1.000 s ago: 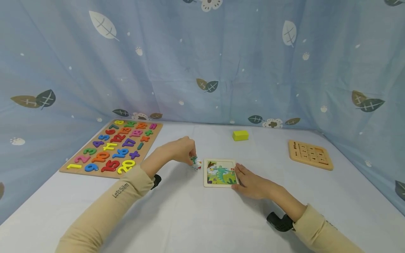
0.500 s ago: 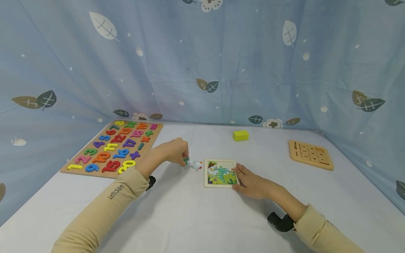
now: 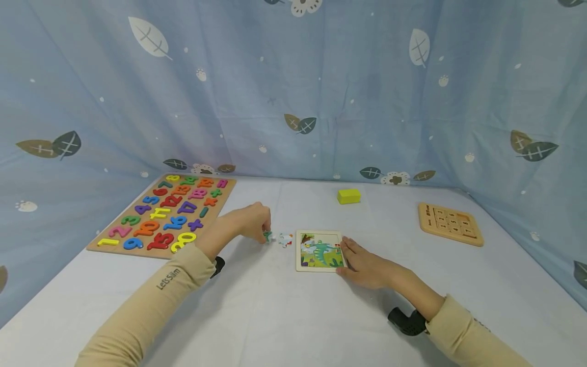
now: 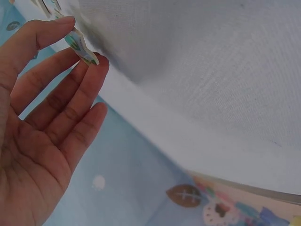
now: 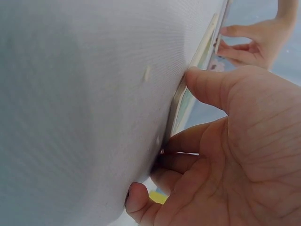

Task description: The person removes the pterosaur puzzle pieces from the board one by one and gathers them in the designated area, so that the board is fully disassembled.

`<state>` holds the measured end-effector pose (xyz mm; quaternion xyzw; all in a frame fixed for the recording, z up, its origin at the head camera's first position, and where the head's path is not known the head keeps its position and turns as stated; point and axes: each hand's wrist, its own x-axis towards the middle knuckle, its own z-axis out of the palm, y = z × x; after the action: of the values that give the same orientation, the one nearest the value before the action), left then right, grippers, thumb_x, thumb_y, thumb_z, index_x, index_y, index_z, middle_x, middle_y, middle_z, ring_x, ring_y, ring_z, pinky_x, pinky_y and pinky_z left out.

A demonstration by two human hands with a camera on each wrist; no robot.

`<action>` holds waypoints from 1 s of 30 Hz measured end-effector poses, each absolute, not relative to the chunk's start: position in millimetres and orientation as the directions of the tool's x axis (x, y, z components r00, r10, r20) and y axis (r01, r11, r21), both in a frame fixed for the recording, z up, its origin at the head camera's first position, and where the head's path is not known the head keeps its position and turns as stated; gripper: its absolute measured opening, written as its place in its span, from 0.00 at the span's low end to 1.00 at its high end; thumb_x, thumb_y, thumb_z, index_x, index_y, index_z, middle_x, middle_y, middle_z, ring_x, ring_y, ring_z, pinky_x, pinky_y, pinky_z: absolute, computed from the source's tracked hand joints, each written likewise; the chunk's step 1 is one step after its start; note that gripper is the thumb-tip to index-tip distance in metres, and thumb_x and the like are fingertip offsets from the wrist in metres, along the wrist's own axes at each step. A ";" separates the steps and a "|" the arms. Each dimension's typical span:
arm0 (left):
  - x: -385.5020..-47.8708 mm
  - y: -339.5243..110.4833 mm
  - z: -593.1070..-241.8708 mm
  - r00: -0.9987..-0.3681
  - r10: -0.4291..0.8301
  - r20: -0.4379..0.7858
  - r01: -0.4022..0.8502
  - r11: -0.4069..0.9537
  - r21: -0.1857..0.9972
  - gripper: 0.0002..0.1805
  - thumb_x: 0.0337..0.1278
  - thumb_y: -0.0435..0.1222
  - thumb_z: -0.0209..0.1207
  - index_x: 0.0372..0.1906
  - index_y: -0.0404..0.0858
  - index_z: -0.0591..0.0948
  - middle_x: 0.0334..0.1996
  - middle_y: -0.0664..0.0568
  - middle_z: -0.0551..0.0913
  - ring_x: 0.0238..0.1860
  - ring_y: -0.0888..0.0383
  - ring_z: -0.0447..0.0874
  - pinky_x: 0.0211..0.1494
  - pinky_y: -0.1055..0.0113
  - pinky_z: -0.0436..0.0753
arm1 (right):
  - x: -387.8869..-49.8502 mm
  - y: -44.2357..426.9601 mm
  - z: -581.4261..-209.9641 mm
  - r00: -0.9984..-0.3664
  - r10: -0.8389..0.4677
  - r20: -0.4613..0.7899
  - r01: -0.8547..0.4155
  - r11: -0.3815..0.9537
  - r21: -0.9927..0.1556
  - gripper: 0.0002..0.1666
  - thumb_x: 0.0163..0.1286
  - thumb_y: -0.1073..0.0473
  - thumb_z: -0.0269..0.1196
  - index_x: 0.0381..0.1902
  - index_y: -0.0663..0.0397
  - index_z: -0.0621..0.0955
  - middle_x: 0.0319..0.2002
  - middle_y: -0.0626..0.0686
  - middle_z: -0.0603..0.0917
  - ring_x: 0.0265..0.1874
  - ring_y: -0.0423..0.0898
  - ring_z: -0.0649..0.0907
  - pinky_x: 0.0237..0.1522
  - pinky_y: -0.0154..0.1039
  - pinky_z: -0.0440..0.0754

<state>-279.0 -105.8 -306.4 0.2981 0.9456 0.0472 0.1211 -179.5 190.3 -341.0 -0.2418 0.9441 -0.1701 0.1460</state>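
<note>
Two loose pieces lay outside the framed puzzle [image 3: 298,252], and the gap between them was what had changed. Over the last second the left hand [image 3: 252,220] had drawn leftward, away from the frame. Its small green-and-pale piece [image 4: 79,46] had overlapped the second piece [image 3: 286,240] from our head-view angle; now the two showed apart.

Grip, left: thumb and fingertips nearly closed, pinching the green-and-pale piece by its edges, little finger free. Whether the piece touched the white cloth [image 3: 275,311] we could not tell.

Grip, right: the right hand [image 3: 364,266] had not moved. Thumb at the near right corner, fingers by the right side, it spanned the frame's edge in a wide, light hold. The framed puzzle had kept its place, flat on the cloth, dinosaur picture up.

The second piece sat just left of the frame, untouched by either hand.

Our reading: the held piece now stood clear for handling on its own, the frame was well steadied, and the work was unfinished with both pieces out. Where the gaps in the picture lay, we could not make out.
</note>
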 end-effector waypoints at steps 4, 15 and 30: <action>-278.6 -104.2 -306.7 -0.799 0.563 -0.212 0.544 0.827 0.142 0.12 0.44 0.33 0.70 0.38 0.36 0.87 0.35 0.51 0.84 0.35 0.60 0.77 0.39 0.68 0.80 | -179.5 190.4 -341.3 -0.842 -0.502 -0.195 -0.402 0.827 -0.393 0.43 0.75 0.47 0.50 0.70 0.77 0.52 0.74 0.70 0.46 0.74 0.65 0.48 0.71 0.59 0.53; -277.5 -102.7 -305.8 -0.810 0.546 -0.212 0.533 0.837 0.122 0.10 0.43 0.34 0.71 0.34 0.37 0.86 0.31 0.52 0.82 0.31 0.60 0.76 0.36 0.68 0.79 | -179.8 190.5 -342.0 -0.844 -0.500 -0.192 -0.402 0.828 -0.391 0.43 0.75 0.47 0.50 0.70 0.77 0.52 0.74 0.70 0.47 0.74 0.65 0.49 0.71 0.59 0.54; -276.6 -77.1 -308.9 -0.767 0.625 -0.144 0.590 0.776 0.226 0.17 0.45 0.38 0.72 0.42 0.36 0.86 0.36 0.51 0.84 0.38 0.60 0.78 0.44 0.67 0.80 | -181.2 191.0 -343.9 -0.849 -0.487 -0.204 -0.392 0.840 -0.376 0.44 0.75 0.46 0.51 0.71 0.75 0.52 0.74 0.69 0.47 0.74 0.64 0.49 0.71 0.58 0.54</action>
<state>-276.6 -77.1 -308.9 0.3243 0.9363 0.0839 0.1057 -181.2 191.0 -343.9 -0.2319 0.9477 -0.1625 0.1471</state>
